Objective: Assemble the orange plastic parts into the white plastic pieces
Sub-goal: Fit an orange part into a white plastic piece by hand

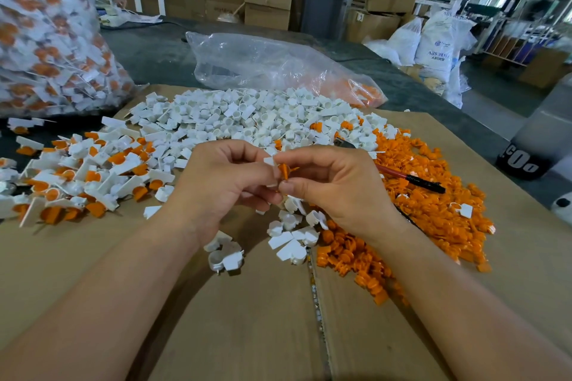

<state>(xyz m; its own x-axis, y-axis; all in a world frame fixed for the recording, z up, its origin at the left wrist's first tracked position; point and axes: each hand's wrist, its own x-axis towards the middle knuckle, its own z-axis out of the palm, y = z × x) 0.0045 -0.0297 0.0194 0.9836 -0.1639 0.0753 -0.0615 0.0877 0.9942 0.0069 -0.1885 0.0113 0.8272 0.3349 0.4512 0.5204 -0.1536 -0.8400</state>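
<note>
My left hand [223, 182] and my right hand [337, 185] meet above the middle of the cardboard sheet [253, 318]. My left fingers pinch a small white plastic piece [268, 161]. My right thumb and fingers pinch an orange plastic part [284, 171] held against it. Behind my hands lies a heap of loose white pieces [241, 116]. A spread of loose orange parts [433, 201] covers the right side. Put-together white-and-orange pieces [77, 176] are piled on the left. A few white pieces [292, 235] lie just below my hands.
A big clear bag of finished pieces [46, 34] stands at the far left. A crumpled clear bag [272, 65] with some orange parts lies behind the white heap. A red-and-black pen [411, 178] rests on the orange parts. A black-based container [532, 145] stands at the right.
</note>
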